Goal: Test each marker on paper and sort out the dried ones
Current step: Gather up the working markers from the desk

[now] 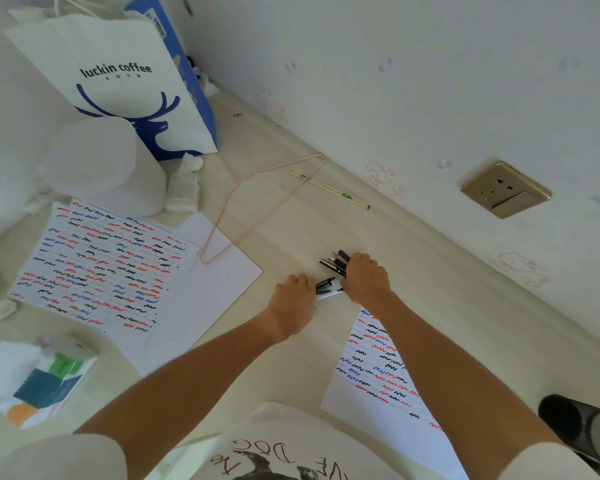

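Both hands are extended forward over the light wood tabletop [291, 216], close together. The right hand [366, 277] is closed around a bundle of dark markers [336, 263]; their ends project from the fist toward the left hand and away from the person. The left hand [297, 294] is curled palm-down, just beside the right, with its fingers at the near ends of two more pens [328, 287] lying between the hands; whether it actually grips them cannot be told.

Under the right forearm lies a test sheet [378, 362] covered with red, blue and black squiggles. Well to the left of the left hand, a second squiggle-covered sheet [101, 265] rests on blank white paper [215, 289]. Beyond that paper, farther from the hands, lie a thin pink wire hanger [257, 209] and a white-and-blue coffee bag [118, 74]. A wall socket [504, 190] is mounted right of the right hand.
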